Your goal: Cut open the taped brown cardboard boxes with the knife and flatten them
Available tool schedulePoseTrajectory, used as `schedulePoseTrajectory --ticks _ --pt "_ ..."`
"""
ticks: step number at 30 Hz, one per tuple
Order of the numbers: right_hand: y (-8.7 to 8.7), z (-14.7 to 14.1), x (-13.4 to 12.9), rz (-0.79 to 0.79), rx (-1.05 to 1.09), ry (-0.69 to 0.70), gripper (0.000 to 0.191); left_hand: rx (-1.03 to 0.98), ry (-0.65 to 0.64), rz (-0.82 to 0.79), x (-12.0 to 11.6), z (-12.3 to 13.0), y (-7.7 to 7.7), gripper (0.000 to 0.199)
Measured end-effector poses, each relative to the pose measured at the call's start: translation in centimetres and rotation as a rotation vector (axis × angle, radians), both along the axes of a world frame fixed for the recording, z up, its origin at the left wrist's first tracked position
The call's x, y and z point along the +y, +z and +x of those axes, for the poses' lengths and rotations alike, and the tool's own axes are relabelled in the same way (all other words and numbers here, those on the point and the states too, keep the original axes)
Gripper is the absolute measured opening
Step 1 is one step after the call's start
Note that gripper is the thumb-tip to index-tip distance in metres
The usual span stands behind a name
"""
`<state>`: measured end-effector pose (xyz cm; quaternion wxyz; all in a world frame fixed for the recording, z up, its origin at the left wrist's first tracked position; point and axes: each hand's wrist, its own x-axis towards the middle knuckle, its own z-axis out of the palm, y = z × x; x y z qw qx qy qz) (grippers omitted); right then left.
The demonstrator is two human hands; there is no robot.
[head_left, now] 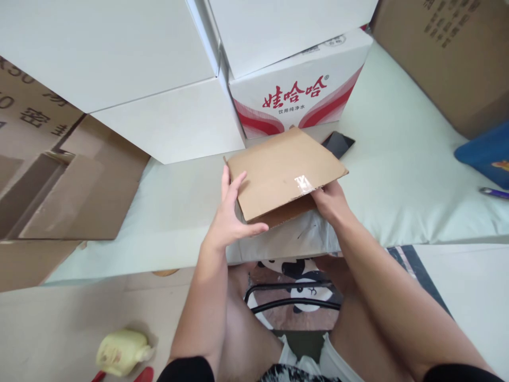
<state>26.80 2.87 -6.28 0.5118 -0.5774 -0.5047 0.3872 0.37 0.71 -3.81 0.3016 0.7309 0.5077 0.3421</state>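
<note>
A small flat brown cardboard box (288, 167) is tilted above the covered table, with a bit of clear tape on its front edge. My left hand (233, 212) grips its left front corner, with the fingers along the left side and the thumb stretched out below the front edge. At the right front edge, my right hand (330, 199) holds the box from below. The fingertips of that hand are hidden under the cardboard. Behind the box lies a dark flat object (338, 144), partly covered.
White cartons (170, 122) and a red-and-white water carton (298, 98) stand behind. Brown cartons flank both sides, the left one (79, 196) open. A blue container (487, 154) and a purple pen (495, 192) lie right. A yellow bottle (121, 351) is on the floor.
</note>
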Motion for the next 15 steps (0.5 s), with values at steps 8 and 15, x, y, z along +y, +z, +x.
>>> schedulePoseTrajectory --ticks 8,15 --pt "-0.8 -0.1 0.3 -0.012 -0.011 -0.017 0.046 -0.257 0.269 -0.066 1.1 0.5 -1.6 0.105" --pt "-2.7 0.2 1.5 0.039 -0.058 -0.012 0.029 -0.157 0.234 -0.015 0.2 2.2 -2.4 0.122"
